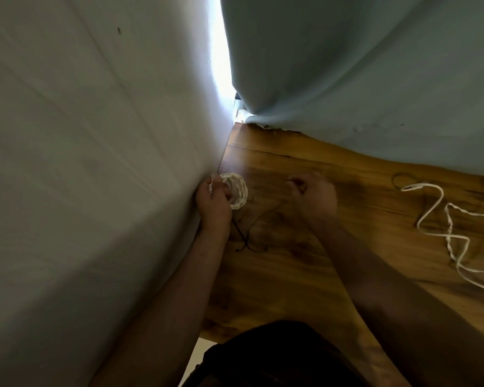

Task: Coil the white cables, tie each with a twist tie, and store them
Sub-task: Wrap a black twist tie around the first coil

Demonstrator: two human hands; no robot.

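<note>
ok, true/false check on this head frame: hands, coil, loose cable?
1. The left hand grips the coiled white cable. True.
2. A loose white cable lies on the brown wooden table, right of the right hand. True.
3. The coiled white cable lies flat at the table's far right. False: it is held at the left, beside the pale wall.
4. The right hand presses flat on the loose white cable. False: its fingers are curled, apart from it.
</note>
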